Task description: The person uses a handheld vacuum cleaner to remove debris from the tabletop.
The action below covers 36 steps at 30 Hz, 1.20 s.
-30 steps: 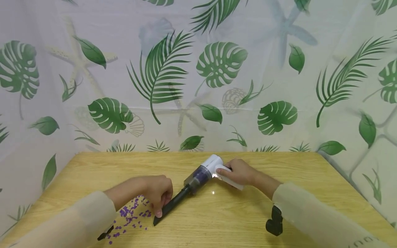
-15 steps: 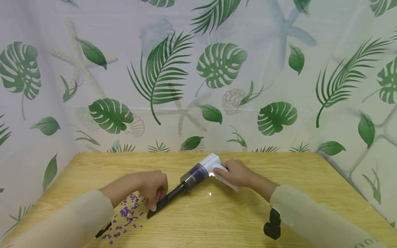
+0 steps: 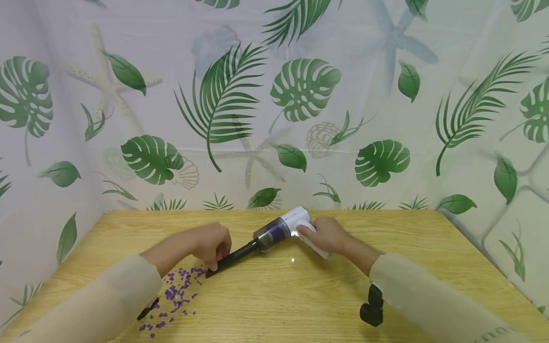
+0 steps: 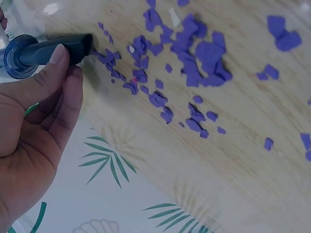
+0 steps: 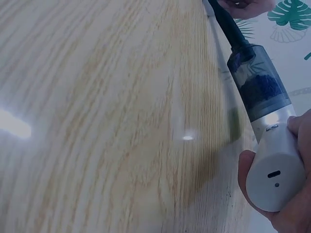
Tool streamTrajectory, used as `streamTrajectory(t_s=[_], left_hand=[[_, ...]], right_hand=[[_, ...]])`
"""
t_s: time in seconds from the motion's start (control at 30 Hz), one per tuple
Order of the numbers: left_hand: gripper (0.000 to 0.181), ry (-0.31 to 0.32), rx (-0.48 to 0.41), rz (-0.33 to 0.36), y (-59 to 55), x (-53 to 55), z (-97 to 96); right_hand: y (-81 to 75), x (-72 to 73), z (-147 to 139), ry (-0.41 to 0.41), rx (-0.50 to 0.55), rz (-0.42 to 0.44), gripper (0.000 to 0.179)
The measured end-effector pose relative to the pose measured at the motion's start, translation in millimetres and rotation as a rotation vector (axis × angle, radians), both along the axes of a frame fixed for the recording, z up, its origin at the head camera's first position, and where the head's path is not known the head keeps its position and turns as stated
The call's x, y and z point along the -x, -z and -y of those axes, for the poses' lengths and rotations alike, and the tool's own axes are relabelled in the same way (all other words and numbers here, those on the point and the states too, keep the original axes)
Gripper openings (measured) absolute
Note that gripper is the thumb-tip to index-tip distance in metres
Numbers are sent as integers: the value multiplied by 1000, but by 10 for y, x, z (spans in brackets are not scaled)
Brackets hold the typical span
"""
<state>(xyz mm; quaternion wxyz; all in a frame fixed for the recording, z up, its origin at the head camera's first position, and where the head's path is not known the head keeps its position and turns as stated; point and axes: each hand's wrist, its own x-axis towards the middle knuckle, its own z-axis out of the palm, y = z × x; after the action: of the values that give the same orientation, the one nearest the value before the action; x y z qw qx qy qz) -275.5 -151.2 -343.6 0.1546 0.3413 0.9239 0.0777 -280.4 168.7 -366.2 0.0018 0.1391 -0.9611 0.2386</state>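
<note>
A white handheld vacuum cleaner (image 3: 296, 218) with a clear dust cup (image 5: 260, 85) lies aslant over the table. My right hand (image 3: 328, 235) grips its white handle. Purple matter shows inside the cup. At the other end, my left hand (image 3: 212, 243) pinches the black nozzle (image 4: 53, 51) near its tip between thumb and fingers. Purple paper scraps (image 3: 176, 293) are strewn just left of and below the nozzle in the head view. In the left wrist view the nozzle's mouth is right at the edge of the scraps (image 4: 141, 46).
The wood-grain table (image 3: 300, 305) reaches back to a leaf-patterned curtain (image 3: 274, 119), which also hangs at both sides. Dark wrist mounts (image 3: 372, 307) show below the sleeves. A few white bits (image 4: 174, 17) lie among the scraps.
The nozzle tip and left hand have shifted left, then up toward the far side of the table. The vacuum's body has moved slightly, and more scraps show beside the tip.
</note>
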Motion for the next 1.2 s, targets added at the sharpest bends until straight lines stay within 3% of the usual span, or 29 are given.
streamTrajectory(t_s=[0.23,0.5,0.6,0.83,1.2], left_hand=[[25,-39,68,-21,-13,39,26],[26,-33,47,21,-20,-18,34],[26,-34,44,46,-21,-49,30],[27,-72,47,175,-9,-168,31],[29,-71,79,270,-22,-358,55]], right_hand=[[-6,-7,101,29,3,28,48],[-38,-22,120,12,15,47,46],[-26,-23,113,-4,21,54,46],[15,-55,121,-58,28,62,48],[21,-223,187,-125,48,41,46]])
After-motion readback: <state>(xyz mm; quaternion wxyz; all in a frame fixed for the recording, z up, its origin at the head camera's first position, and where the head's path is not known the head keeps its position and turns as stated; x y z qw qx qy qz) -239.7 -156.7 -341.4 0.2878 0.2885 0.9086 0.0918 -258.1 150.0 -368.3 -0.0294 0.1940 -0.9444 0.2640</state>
